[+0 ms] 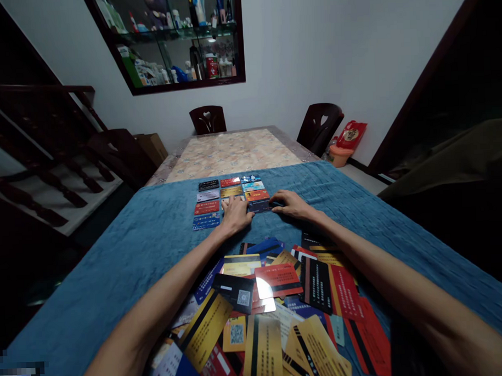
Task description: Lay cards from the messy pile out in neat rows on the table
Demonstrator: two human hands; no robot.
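A dark bank card (259, 206) lies flat on the cloth at the near right of a small grid of cards. My left hand (236, 215) rests over the middle column, partly hiding a card under its fingers, with its thumb out at the dark card's left edge. At that card's right edge is my right hand (291, 204), its fingers bent loosely and apart. Around them the rows include a red card (206, 207), a blue card (206, 221), a gold card (231, 192) and an orange card (257, 195).
Between my forearms spreads a loose, overlapping pile of cards, with a gold card (262, 349) and a red card (278, 280) on top. A blue cloth (162, 229) covers the near table; a patterned tabletop (237, 150) shows beyond. Chairs (321, 125) stand around it.
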